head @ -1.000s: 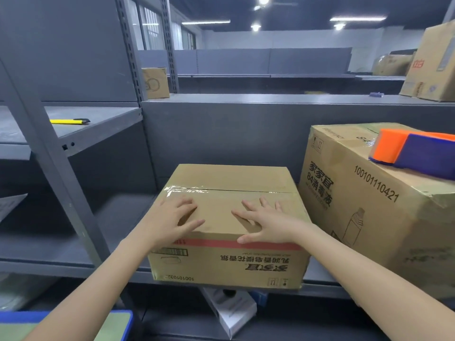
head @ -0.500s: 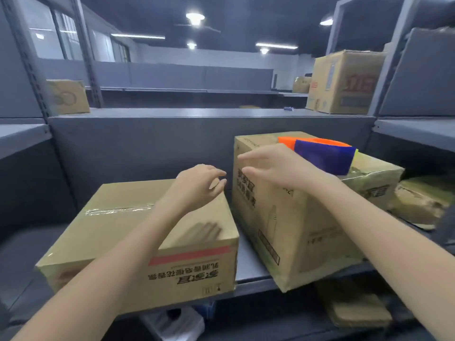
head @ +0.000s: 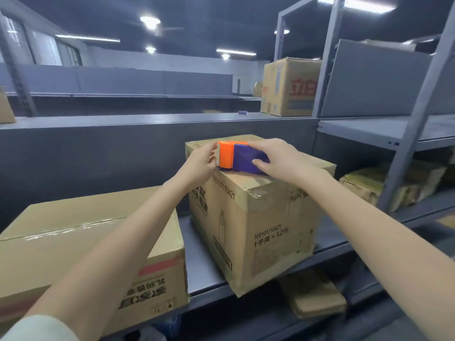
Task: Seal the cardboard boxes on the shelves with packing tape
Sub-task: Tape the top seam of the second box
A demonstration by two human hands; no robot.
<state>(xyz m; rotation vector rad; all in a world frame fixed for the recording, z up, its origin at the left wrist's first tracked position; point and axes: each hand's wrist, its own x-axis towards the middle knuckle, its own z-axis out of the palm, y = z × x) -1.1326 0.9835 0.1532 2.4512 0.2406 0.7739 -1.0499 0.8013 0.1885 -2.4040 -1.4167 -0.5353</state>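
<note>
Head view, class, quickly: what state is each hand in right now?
Left hand: closed, pinching the orange end of the orange and purple plastic tape dispenser.
Right hand: closed, its grip round the dispenser's purple body.

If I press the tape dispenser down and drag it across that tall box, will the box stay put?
The tall box juts a corner past the shelf edge, so a pull toward you could tip it. Its crumpled top corner suggests soft cardboard that may sag under the tape dispenser. Its print lists twelve packs, so likely heavy if full.
</note>
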